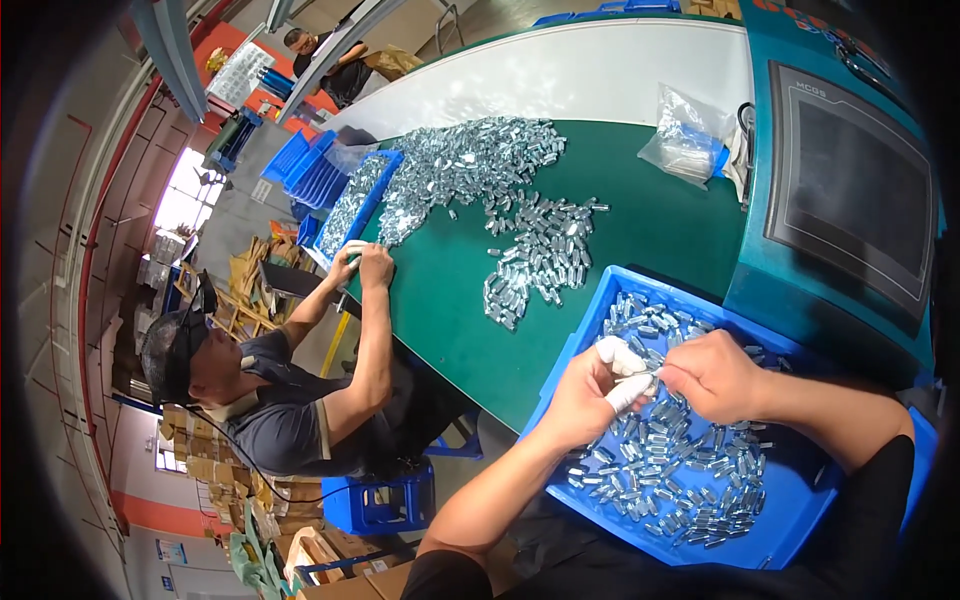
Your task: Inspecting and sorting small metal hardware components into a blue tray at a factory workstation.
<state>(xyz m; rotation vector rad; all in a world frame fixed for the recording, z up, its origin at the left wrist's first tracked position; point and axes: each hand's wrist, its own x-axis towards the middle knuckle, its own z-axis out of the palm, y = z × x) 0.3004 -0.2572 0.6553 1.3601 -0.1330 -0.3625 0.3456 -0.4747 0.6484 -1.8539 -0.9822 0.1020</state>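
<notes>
Both hands' fingers (622, 372) apparently pinch a metal part (648, 377).

Two blue trays (600, 300) (385, 165) hold metal parts (680, 470) beyond counting; one loose heap (500, 190) covers my table (660, 225). One clear bag (690, 135), one screen (850, 190), one co-worker (270, 400) beside me.

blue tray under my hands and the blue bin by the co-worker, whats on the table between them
In the head view, a loose spread of small shiny silver metal parts lies on the green table top between the blue plastic tray and the blue plastic bin.
</notes>
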